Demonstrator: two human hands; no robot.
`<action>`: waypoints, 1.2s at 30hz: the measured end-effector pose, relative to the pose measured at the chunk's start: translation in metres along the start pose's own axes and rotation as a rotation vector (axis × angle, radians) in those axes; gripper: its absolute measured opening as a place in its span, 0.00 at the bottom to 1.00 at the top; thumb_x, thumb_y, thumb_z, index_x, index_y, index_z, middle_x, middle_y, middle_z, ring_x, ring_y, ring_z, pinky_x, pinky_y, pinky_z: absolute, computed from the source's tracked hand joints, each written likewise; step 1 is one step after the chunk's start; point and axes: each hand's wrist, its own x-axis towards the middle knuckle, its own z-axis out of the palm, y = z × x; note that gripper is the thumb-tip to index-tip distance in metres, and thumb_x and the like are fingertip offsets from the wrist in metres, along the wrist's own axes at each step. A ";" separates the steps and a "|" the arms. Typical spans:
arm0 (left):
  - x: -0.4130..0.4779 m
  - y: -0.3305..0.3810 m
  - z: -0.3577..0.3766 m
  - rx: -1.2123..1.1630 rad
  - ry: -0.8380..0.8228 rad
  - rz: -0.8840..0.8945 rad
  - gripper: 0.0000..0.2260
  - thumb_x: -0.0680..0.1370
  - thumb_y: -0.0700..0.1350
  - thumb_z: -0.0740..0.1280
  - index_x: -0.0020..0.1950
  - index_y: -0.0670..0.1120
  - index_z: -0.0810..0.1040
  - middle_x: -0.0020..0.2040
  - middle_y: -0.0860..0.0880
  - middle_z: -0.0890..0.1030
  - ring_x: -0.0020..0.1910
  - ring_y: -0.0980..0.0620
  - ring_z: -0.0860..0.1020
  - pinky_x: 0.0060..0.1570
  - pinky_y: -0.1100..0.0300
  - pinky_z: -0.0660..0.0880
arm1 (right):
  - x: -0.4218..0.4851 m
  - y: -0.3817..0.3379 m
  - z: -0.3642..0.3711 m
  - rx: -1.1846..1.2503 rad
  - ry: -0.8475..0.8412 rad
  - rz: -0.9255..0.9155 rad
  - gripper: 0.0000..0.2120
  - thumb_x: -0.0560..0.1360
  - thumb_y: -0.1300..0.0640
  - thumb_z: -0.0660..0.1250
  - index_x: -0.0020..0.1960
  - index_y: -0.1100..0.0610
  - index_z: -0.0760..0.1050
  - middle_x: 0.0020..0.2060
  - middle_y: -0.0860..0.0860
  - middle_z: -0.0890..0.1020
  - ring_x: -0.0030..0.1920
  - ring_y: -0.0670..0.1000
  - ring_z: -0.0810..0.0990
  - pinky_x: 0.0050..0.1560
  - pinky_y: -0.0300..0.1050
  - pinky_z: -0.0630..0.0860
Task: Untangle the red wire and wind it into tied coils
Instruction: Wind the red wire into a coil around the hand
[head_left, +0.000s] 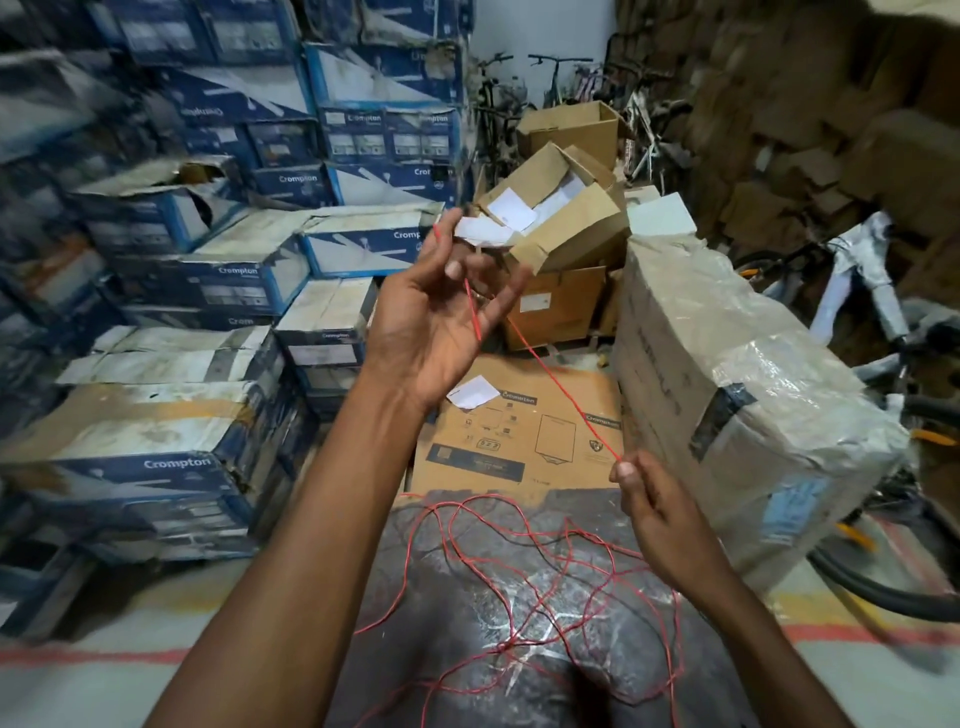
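Observation:
A thin red wire (563, 395) runs taut between my two hands. My left hand (436, 322) is raised palm-up in the middle of the view, its thumb and fingers pinching the wire near its free end, which sticks up above the fingers. My right hand (649, 493) is lower and to the right, pinching the same wire between thumb and forefinger. Below my hands the remaining wire lies in a loose tangle of loops (535, 587) on a dark plastic-wrapped surface (447, 613).
Stacks of blue Crompton boxes (171, 462) fill the left side. A flat brown carton (519, 441) lies ahead, open cartons (561, 228) behind it. A large plastic-wrapped box (727, 395) stands at the right, with bicycles (872, 291) beyond it.

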 end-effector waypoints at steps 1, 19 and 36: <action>0.004 -0.002 0.000 0.018 0.011 0.027 0.17 0.85 0.41 0.60 0.74 0.44 0.70 0.33 0.50 0.70 0.39 0.51 0.80 0.54 0.36 0.79 | -0.004 0.000 -0.003 -0.010 -0.035 -0.003 0.13 0.85 0.47 0.55 0.48 0.53 0.70 0.33 0.55 0.71 0.32 0.51 0.70 0.38 0.55 0.72; 0.009 -0.021 -0.082 1.041 -0.136 -0.023 0.16 0.87 0.48 0.52 0.72 0.46 0.69 0.68 0.45 0.76 0.66 0.50 0.79 0.58 0.46 0.81 | 0.023 -0.137 -0.069 -0.132 -0.449 -0.365 0.14 0.82 0.45 0.61 0.63 0.41 0.81 0.46 0.35 0.84 0.42 0.36 0.81 0.42 0.32 0.75; -0.064 -0.006 -0.104 0.323 -0.429 -0.578 0.22 0.84 0.45 0.53 0.79 0.42 0.65 0.24 0.46 0.79 0.34 0.46 0.85 0.72 0.29 0.59 | 0.116 -0.075 0.035 0.137 0.376 -0.213 0.08 0.80 0.52 0.69 0.55 0.54 0.84 0.49 0.53 0.85 0.49 0.52 0.84 0.49 0.55 0.81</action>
